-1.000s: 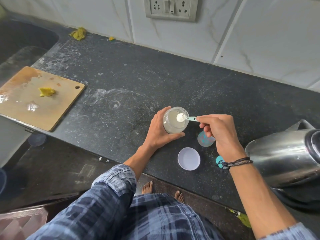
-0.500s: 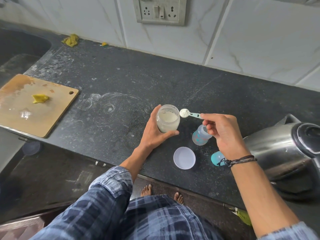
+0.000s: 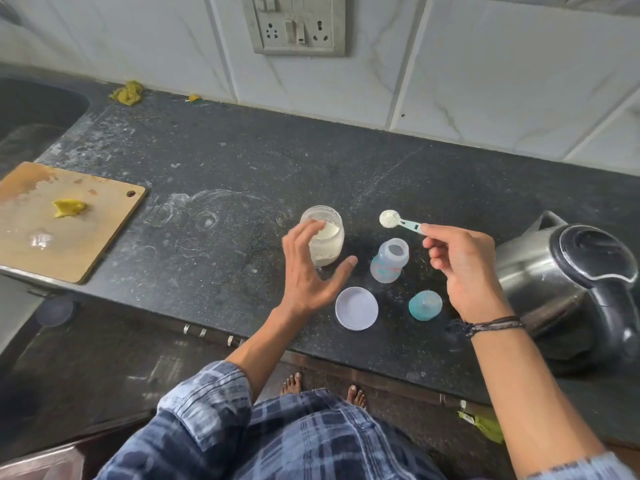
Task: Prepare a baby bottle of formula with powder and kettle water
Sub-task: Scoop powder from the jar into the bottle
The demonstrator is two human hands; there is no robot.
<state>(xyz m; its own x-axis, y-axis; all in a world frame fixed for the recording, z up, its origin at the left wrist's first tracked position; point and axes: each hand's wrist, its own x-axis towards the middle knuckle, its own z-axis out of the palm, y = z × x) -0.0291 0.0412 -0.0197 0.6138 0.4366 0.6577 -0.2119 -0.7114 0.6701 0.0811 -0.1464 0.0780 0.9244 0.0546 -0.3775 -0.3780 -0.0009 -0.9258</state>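
An open jar of white formula powder (image 3: 325,242) stands on the black counter (image 3: 221,161). My left hand (image 3: 311,275) hovers just in front of it, fingers spread, holding nothing. My right hand (image 3: 460,268) pinches the handle of a small teal scoop (image 3: 398,221) heaped with powder, held above and behind the open baby bottle (image 3: 389,261). The bottle's teal cap (image 3: 425,305) and the jar's white lid (image 3: 356,308) lie near the counter's front edge. The steel kettle (image 3: 568,285) sits at the right.
A wooden cutting board (image 3: 69,233) with a yellow scrap lies at the left, beside a sink (image 3: 31,112). A wall socket (image 3: 298,26) is above the counter. A yellow rag (image 3: 127,93) lies by the back wall.
My left hand has let go of the powder jar and opened. My right hand has carried the filled scoop from over the jar to the right, near the bottle.
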